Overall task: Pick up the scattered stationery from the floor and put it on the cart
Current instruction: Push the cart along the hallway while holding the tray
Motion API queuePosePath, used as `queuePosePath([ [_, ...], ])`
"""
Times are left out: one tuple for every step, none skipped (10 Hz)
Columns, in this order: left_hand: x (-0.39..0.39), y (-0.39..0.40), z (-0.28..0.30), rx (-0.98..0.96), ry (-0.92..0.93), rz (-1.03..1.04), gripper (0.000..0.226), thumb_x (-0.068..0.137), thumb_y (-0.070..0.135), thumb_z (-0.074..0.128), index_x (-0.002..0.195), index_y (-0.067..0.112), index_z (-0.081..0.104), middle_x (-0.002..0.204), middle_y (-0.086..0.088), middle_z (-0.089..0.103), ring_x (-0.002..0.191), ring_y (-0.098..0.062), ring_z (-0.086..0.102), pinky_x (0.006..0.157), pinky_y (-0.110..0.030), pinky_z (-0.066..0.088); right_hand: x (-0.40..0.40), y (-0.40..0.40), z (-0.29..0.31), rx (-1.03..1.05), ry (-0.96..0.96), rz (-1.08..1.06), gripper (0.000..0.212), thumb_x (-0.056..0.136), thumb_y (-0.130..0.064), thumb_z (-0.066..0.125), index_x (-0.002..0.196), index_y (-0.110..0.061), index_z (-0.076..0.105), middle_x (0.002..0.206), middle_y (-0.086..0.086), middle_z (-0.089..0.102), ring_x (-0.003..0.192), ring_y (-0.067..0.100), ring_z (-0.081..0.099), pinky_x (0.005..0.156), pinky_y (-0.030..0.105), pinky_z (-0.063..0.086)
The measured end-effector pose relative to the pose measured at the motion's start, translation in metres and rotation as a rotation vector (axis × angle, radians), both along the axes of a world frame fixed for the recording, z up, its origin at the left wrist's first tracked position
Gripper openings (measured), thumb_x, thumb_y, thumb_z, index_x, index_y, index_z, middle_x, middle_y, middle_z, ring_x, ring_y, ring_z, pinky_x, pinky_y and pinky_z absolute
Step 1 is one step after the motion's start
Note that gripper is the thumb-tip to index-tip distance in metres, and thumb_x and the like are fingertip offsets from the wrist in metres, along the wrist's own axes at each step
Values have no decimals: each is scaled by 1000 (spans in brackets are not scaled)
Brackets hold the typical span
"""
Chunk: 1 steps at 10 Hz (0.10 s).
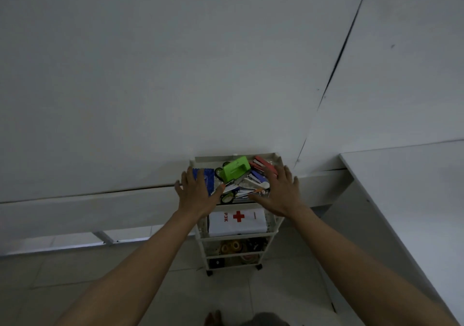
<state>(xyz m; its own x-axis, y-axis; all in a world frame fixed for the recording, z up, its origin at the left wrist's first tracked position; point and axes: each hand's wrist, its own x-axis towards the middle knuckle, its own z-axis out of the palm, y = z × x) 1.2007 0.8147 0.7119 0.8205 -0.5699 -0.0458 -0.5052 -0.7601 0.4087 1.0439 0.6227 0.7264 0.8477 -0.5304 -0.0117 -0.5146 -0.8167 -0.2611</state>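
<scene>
A white wheeled cart point(273, 227) stands against the wall. Its top tray holds a pile of stationery: a green hole punch point(236, 170), a red stapler point(263, 165), a blue packet point(209, 178), scissors with dark handles point(227, 197) and several pens and small items point(251, 187). My left hand point(197, 195) hovers over the tray's left side, fingers spread, holding nothing. Over the right side my right hand point(281, 191) is also spread flat and empty. Both hands partly hide the tray's rim.
The cart's second shelf carries a white first-aid box with a red cross point(237, 221). Lower shelves hold tape rolls point(231, 246) and dark items. A white table point(406, 200) stands at the right. A low white ledge point(88, 207) runs along the wall. The floor is tiled.
</scene>
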Motion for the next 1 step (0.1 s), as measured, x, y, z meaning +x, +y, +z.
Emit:
queuePosePath([
  [0, -14, 27, -77, -12, -14, 72, 86, 64, 48, 144, 24, 32, 157, -9, 13, 145, -28, 9, 115, -48, 4, 11, -8, 30, 118, -212, 24, 58, 87, -51, 59, 137, -26, 47, 131, 8, 57, 118, 27, 55, 90, 32, 46],
])
